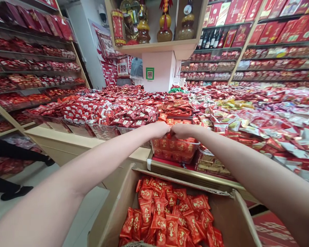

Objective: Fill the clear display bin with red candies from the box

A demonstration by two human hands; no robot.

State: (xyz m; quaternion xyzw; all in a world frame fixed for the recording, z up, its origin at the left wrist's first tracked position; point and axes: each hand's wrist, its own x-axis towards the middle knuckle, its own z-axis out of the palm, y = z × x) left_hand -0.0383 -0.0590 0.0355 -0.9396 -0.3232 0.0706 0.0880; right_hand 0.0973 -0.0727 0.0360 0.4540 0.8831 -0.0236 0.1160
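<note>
Both my arms reach forward over an open cardboard box (229, 219) full of red wrapped candies (170, 219). My left hand (158, 129) and my right hand (182, 130) meet, fingers curled down, on top of the red candy packets in a clear plastic bin (175, 149) on the display counter. Both hands are closed on packets there; what exactly each holds is hidden under the fingers.
A large counter (67, 140) carries many clear bins heaped with red candy packets. Shelves of red boxes line the left and right walls. A white pillar with a green QR sign (149, 73) stands behind. Another person's dark-clad legs and shoe (15, 192) are in the left aisle.
</note>
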